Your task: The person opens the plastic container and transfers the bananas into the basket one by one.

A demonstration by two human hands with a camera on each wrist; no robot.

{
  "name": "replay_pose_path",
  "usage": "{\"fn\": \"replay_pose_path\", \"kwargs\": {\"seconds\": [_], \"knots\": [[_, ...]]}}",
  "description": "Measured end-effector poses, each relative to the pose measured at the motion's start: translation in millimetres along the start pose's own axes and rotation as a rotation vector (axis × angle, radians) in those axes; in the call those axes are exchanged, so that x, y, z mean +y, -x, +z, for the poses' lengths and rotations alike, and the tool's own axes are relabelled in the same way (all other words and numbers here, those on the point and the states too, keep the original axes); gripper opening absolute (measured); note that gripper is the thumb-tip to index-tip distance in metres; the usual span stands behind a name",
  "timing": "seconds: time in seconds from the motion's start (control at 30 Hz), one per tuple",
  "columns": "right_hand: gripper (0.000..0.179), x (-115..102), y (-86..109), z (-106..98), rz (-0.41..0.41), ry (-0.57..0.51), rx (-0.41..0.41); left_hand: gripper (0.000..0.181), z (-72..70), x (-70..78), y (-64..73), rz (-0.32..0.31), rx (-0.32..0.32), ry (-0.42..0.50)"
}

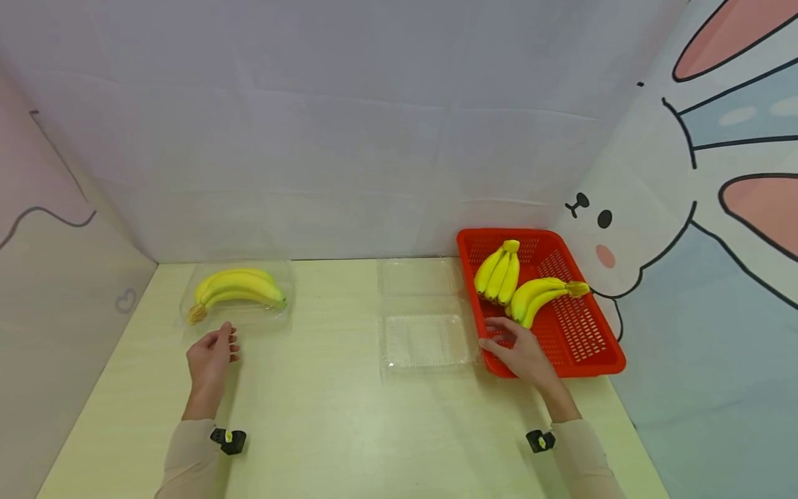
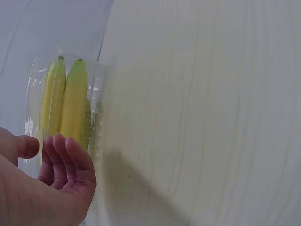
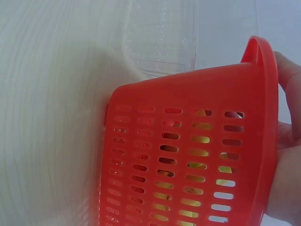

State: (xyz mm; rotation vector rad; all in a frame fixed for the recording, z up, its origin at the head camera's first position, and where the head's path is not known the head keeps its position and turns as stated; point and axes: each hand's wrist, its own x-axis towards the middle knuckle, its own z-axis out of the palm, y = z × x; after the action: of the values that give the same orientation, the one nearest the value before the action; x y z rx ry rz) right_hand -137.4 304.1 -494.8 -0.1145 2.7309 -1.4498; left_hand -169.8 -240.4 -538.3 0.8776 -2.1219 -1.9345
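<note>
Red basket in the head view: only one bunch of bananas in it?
No, the red basket holds one bunch toward its far left corner and another bunch beside it.

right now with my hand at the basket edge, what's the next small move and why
Probably bring the right hand to the nearer banana bunch in the red basket: it lies close by, and the clear container beside the basket is open with no bananas in it.

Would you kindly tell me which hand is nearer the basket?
The right hand, at the near left corner of the basket; the left hand is well left of it.
</note>
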Motion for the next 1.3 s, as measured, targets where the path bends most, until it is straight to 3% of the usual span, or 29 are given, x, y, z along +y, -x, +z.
{"fn": "replay_pose_path", "kwargs": {"seconds": [0.4,0.6,0.87,1.03,1.3], "knots": [[0.045,-2,-0.5,0,0.018,0.005,-0.003,0.022,-3.6,2.2,-6.1,-0.063,-0.031,0.134],[0.045,-1,-0.7,0,0.008,0.003,-0.004,0.024,-3.5,3.6,-11.0,-0.1,-0.062,0.129],[0.045,-2,-1.7,1,0.008,0.004,0.002,0.033,-6.0,4.5,-19.1,-0.145,-0.157,0.076],[0.045,-2,-1.3,1,0.0,0.005,0.001,0.023,-7.9,7.0,-22.0,-0.164,-0.174,0.109],[0.045,-2,-1.0,0,-0.005,0.011,0.005,0.022,-8.0,10.5,-19.9,-0.18,-0.175,0.109]]}}
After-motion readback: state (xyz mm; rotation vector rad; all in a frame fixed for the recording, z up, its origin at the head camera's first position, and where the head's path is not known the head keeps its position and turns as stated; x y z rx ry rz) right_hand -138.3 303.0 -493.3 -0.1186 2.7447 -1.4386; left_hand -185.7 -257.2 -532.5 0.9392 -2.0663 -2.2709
